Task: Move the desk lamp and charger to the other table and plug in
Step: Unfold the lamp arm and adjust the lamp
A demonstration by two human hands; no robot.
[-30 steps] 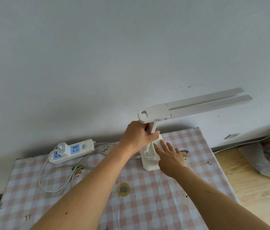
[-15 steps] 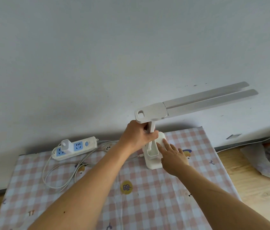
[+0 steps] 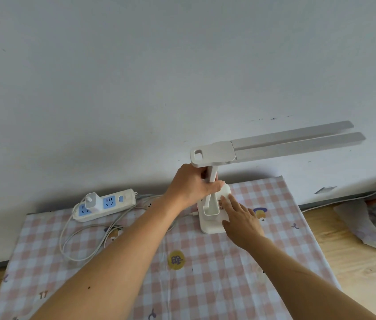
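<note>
The right hand [image 3: 240, 218] lies flat and unclenched on the lamp [image 3: 212, 179] base, on the checked table [image 3: 205, 285]. Beyond it, the left hand [image 3: 194, 185] grips the upright stem. The lamp head runs rightward along the wall. The charger [image 3: 92, 200] sits plugged into the strip [image 3: 105, 205], far left, nearer the left hand.
</note>
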